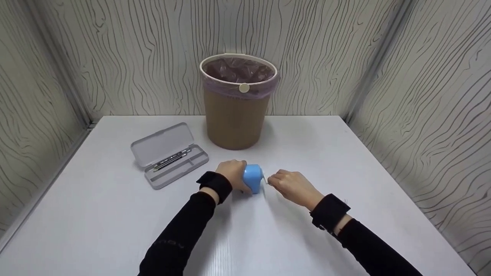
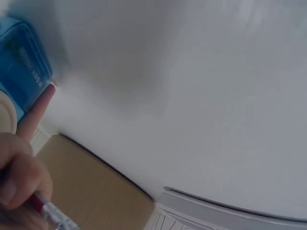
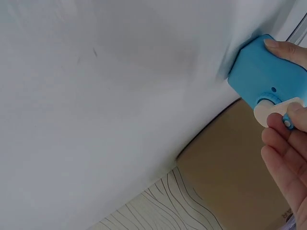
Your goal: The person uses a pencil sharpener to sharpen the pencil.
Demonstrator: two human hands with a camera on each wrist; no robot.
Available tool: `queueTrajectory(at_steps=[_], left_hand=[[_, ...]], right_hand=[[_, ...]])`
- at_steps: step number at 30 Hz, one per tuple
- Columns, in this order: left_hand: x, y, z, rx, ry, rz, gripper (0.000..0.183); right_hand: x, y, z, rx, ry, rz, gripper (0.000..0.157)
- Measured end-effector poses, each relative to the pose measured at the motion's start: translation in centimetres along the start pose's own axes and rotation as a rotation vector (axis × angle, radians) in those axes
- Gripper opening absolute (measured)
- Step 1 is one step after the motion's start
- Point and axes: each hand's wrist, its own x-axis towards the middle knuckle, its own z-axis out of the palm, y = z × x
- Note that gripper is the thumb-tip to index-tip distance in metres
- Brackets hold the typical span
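A blue crank pencil sharpener [image 1: 252,178] stands on the white table between both hands. My left hand [image 1: 233,174] grips it from the left side. In the left wrist view, the sharpener's see-through blue shavings drawer [image 2: 26,67] shows, and a pencil [image 2: 57,218] with a red and silver patterned barrel sticks out from under the curled fingers. With thumb and forefinger, my right hand [image 1: 293,187] pinches the small blue knob [image 3: 288,121] at the end of the white crank arm [image 3: 264,112]. The pencil's other end is hidden.
A grey pencil case [image 1: 163,143] lies with its lid up at the left, patterned pencils [image 1: 171,160] in one compartment. Behind the hands stands a brown bin [image 1: 236,119] lined with a purple bag [image 1: 264,90]. Wood-patterned panels [image 1: 161,57] enclose the table at the back and sides.
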Motion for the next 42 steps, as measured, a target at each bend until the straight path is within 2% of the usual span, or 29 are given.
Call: queueTrajectory(at_steps=[4, 10, 18, 27, 30, 36, 42], left_hand=[[-0.1, -0.1, -0.3, 0.018, 0.002, 0.006, 0.079], [-0.2, 0.1, -0.3, 0.055, 0.006, 0.052, 0.08], [-0.2, 0.1, -0.3, 0.034, 0.004, 0.043, 0.079], [-0.2, -0.1, 0.2, 0.017, 0.019, 0.048, 0.079], [-0.2, -0.2, 0.4, 0.01, 0.019, 0.046, 0.079], [-0.2, -0.2, 0.7, 0.004, 0.029, 0.055, 0.078], [0.1, -0.4, 0.7, 0.018, 0.049, 0.057, 0.076]], right_hand=[[0.8, 0.3, -0.4, -0.03, 0.033, 0.008, 0.006], [1.9, 1.4, -0.6, -0.022, 0.072, 0.079, 0.007], [3.1, 2.5, 0.5, 0.018, 0.086, 0.148, 0.004], [3.9, 3.1, 2.6, 0.087, 0.075, 0.27, 0.009], [3.9, 3.2, 3.7, 0.122, 0.055, 0.298, 0.01], [3.3, 2.9, 5.5, 0.175, -0.04, 0.32, 0.011], [2.9, 2.6, 6.0, 0.197, -0.081, 0.334, 0.016]])
